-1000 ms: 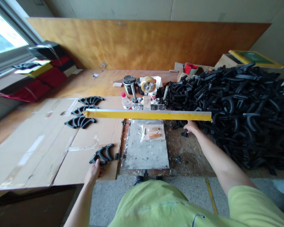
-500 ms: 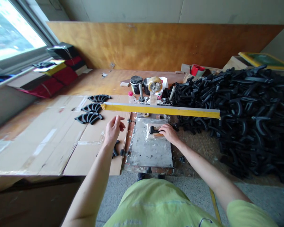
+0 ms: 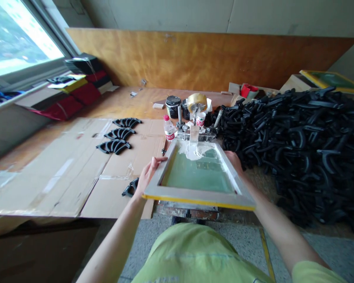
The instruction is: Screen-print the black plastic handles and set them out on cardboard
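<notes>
A screen-printing frame (image 3: 194,193) with a grey rim, yellow front edge and green mesh is tilted low over the work plate, hinged at a metal clamp (image 3: 199,135) behind. At its left side my left hand (image 3: 149,175) is closed on the rim, thumb and fingers along the edge. My right hand (image 3: 235,162) grips the right side, its fingertips partly hidden by the rim. White residue and a strip of tape cover the mesh's far end. The black part on its jig under the frame is mostly hidden, a dim shape through the mesh.
Black curved handles (image 3: 297,149) form a big heap on the right. Rows of similar parts (image 3: 118,133) lie on cardboard (image 3: 61,169) at left, with more near my left wrist. Behind the clamp stand a bottle (image 3: 169,127), an ink tub (image 3: 172,106) and a tape roll (image 3: 197,102).
The screen-printing frame, edge-on and raised before, has swung down over the plate. My right hand has left the black part, and both hands have moved to the frame's sides.
</notes>
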Demonstrator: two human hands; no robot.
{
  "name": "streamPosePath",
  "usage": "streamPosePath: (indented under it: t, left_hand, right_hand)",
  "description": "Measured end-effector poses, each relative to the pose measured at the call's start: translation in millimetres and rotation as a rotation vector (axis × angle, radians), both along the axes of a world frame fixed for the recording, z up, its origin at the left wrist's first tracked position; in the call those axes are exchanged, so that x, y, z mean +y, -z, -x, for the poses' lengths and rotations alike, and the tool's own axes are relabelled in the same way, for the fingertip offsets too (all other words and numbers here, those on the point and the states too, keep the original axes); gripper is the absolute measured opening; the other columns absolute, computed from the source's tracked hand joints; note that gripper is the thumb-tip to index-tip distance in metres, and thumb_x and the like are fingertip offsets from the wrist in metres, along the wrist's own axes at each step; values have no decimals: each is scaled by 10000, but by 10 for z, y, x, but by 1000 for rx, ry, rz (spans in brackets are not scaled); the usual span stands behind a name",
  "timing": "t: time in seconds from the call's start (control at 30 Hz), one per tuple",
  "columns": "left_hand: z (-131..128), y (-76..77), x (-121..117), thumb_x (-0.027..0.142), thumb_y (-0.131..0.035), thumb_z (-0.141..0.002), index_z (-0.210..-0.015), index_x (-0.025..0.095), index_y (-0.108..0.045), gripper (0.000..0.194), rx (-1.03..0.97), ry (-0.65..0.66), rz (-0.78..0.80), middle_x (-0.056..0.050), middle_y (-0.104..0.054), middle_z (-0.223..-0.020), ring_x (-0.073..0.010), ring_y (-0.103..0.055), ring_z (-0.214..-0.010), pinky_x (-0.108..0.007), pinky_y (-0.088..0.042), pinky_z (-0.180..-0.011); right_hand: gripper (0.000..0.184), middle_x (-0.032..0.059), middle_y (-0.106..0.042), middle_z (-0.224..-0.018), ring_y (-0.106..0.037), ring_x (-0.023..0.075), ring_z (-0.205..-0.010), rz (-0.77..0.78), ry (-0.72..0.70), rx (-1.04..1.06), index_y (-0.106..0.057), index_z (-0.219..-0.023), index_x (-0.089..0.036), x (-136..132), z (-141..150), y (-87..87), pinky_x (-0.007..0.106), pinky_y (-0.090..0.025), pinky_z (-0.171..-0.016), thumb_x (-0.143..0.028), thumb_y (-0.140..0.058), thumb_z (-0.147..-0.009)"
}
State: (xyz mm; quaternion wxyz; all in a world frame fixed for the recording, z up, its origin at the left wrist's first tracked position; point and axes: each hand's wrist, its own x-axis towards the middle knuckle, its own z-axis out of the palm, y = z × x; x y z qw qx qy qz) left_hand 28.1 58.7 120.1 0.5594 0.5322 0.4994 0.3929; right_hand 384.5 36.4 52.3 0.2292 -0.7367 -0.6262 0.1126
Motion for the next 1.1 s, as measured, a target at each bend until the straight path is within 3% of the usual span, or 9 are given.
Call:
streamPosePath:
  t: [0.1, 0.2, 0.27, 0.37, 0.53, 0.7, 0.87, 1.0, 1.1]
  left_hand:
    - [101, 442, -183, 605, -578, -767, -1214, 176, -608, 620, 43, 68, 151, -35, -668, -831, -150, -576, -652, -238, -445, -570]
    - [93, 852, -247, 563, -623, -740, -1356, 192, -492, 732, 72, 47, 171, -22, -661, -806, -166, -603, -696, -248, -470, -624]
    - [72, 1033, -247, 547, -593, -770, -1380, 206, -471, 710, 128, 40, 128, -25, -664, -834, -171, -614, -754, -257, -481, -690]
    - [67, 1171, -236, 530, -543, -817, -1384, 221, -471, 650, 189, 45, 60, -32, -669, -900, -171, -616, -834, -278, -475, -797]
    - [84, 1251, -242, 534, -529, -833, -1389, 213, -469, 645, 196, 31, 67, -65, -685, -1016, -190, -620, -896, -306, -465, -860]
    - [80, 1239, -247, 531, -547, -824, -1383, 217, -474, 645, 170, 22, 87, -66, -674, -1076, -190, -620, -929, -286, -475, -830]
    - [71, 1120, -260, 535, -570, -804, -1391, 204, -461, 682, 107, 17, 148, -47, -679, -916, -159, -619, -751, -246, -480, -677]
    - [48, 1054, -266, 528, -603, -777, -1382, 177, -471, 712, 77, -4, 188, -31, -657, -822, -150, -605, -678, -235, -466, -614]
    - [42, 999, -260, 526, -623, -758, -1365, 163, -491, 720, 65, -11, 195, -29, -652, -787, -151, -602, -663, -232, -461, -594]
  right_hand:
    - [321, 137, -606, -1138, -547, 235, -1058, -129, 109, -43, -627, -1146, -160, 238, -46, -197, 392, -434, -949, -169, -428, -894]
    - [509, 126, -450, -1367, -439, 240, -1207, -257, -87, -145, -498, -1313, -165, 609, 332, -332, 369, -376, -1032, -202, -614, -819]
    - [547, 137, -476, -1323, -440, 256, -1181, -272, -236, -254, -492, -1302, -151, 834, 646, -353, 385, -385, -1005, -181, -661, -782]
    - [242, 119, -611, -1044, -499, 242, -1012, -115, -357, -356, -604, -1061, -136, 976, 947, -273, 346, -418, -873, -138, -592, -820]
    - [118, 91, -632, -869, -502, 201, -886, -32, -542, -374, -612, -850, -139, 608, 922, -87, 285, -379, -754, -84, -508, -836]
    - [159, 47, -632, -818, -530, 180, -861, -69, -839, -298, -633, -827, -172, 335, 738, -175, 261, -365, -688, -75, -509, -810]
    - [151, 51, -640, -846, -539, 190, -884, -138, -694, -271, -648, -835, -181, 382, 797, -144, 272, -384, -689, -92, -526, -816]
    - [224, 68, -643, -886, -537, 199, -909, -216, -757, -253, -659, -908, -171, 189, 808, 0, 297, -426, -741, -55, -484, -830]
    - [200, 37, -636, -873, -558, 187, -873, -203, -731, -185, -667, -964, -196, 255, 790, -59, 289, -448, -738, -100, -542, -841]
